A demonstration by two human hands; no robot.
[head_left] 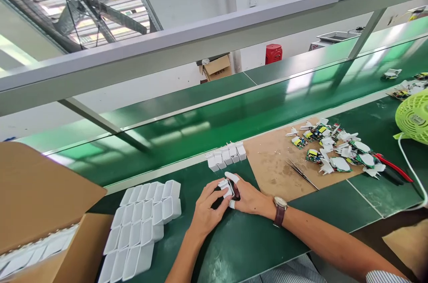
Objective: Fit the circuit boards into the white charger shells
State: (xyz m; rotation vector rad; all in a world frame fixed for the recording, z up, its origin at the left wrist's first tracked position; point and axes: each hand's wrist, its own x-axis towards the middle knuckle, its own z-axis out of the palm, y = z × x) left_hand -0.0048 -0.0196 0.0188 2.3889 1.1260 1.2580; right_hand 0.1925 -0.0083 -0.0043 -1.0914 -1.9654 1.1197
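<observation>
Between my two hands is a small white plastic charger housing (227, 188), with a dark opening showing along its right side. My left hand (207, 207) grips it from the left with bent fingers. On the other side my right hand (248, 194) is wrapped round it, white covers on its thumb and a finger. Just beyond the hands stands a short row of white housings with plug parts on top (226, 157). Open white housings (143, 216) lie in rows to the left. Circuit boards with white plug parts (334, 147) are heaped on the right.
An open cardboard box (83, 247) of white parts sits at the left edge. Tweezers (302, 174) lie on a brown cardboard sheet (272, 171). Red-handled pliers (394, 167) and a green fan (414, 116) are at right. The green conveyor belt (214, 118) runs behind.
</observation>
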